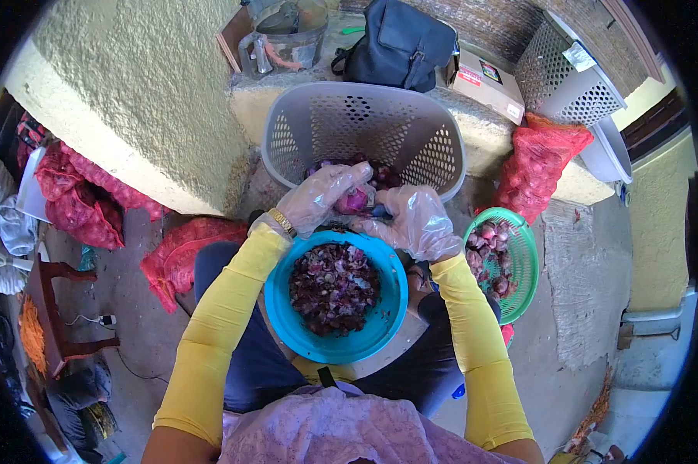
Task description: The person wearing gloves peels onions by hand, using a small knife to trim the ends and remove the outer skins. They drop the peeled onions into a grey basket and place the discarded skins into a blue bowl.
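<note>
My left hand [322, 195], in a clear plastic glove, is closed around a purple-red onion [352, 202]. Facing it, my gloved right hand [417, 220] is closed on what looks like a small knife [378, 210], dark and mostly hidden by the fingers, close against the onion. Below both hands, a blue basin [278, 329] holds a heap of onion skins and trimmings [335, 290]. Just beyond them stands a grey perforated laundry basket [287, 108] with onions [386, 176] at its bottom.
A green colander [528, 267] with onions stands at right, near a red mesh sack [538, 166]. More filled mesh sacks [198, 251] lie at left. Behind the basket, a black backpack [403, 46] and a cardboard box [488, 85] sit on a ledge. A wooden stand [51, 309] is at far left.
</note>
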### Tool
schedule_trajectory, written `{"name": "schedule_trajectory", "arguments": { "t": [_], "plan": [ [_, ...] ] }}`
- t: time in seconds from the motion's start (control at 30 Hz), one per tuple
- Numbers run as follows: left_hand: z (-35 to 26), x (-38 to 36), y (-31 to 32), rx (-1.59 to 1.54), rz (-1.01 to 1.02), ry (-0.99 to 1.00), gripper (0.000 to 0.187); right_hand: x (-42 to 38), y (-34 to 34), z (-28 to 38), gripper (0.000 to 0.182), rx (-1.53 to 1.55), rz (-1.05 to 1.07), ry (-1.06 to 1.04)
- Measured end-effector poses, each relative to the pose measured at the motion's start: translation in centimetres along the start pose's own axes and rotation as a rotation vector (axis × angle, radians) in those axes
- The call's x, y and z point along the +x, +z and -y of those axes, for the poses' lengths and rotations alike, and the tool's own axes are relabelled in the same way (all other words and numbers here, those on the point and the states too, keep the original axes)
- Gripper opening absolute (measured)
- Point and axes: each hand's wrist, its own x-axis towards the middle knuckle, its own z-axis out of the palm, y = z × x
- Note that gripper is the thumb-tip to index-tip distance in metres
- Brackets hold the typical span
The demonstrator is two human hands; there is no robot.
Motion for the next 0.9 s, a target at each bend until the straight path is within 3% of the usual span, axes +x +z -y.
{"name": "schedule_trajectory", "arguments": {
  "t": [0.07,0.2,0.27,0.4,0.5,0.6,0.7,0.77,0.8,0.87,0.9],
  "plan": [
    [-1.7,0.9,-0.4,-0.397,0.108,-0.521,0.051,0.2,-0.4,0.4,0.055,-0.023,-0.124,0.012],
    [-1.0,0.8,-0.2,-0.305,0.112,-0.391,0.051,0.4,0.0,0.6,0.055,-0.043,-0.175,0.05],
    [-0.9,0.9,-0.3,-0.517,0.112,-0.732,0.048,0.3,0.2,0.4,0.054,-0.024,-0.164,0.046],
    [-2.4,1.2,-0.3,-0.418,0.101,-0.728,0.054,0.5,0.0,0.7,0.05,-0.033,-0.126,0.05],
    [-1.5,1.0,0.1,-0.525,0.059,-0.694,0.047,0.6,-0.1,1.0,0.046,-0.021,-0.132,0.048],
    [0.4,0.8,0.3,-0.678,0.011,-0.852,0.05,0.5,-0.1,0.5,0.044,-0.001,-0.121,0.059],
    [0.6,0.6,0.0,-0.772,0.116,-0.808,0.047,0.4,-0.3,0.5,0.043,0.088,-0.146,0.064],
    [0.9,0.5,-0.1,-0.465,0.146,-0.618,0.046,0.3,0.0,0.0,0.041,0.055,-0.118,0.053],
    [0.4,0.7,-0.1,-0.465,0.146,-0.617,0.046,0.3,0.1,-0.1,0.041,0.054,-0.119,0.053],
    [-1.6,1.4,-0.2,-0.638,0.119,-0.802,0.046,0.3,0.4,0.2,0.045,0.028,-0.081,0.045],
    [-2.0,1.6,-0.2,-0.637,0.119,-0.802,0.046,0.3,0.5,0.3,0.045,0.028,-0.082,0.045]
  ]
}}
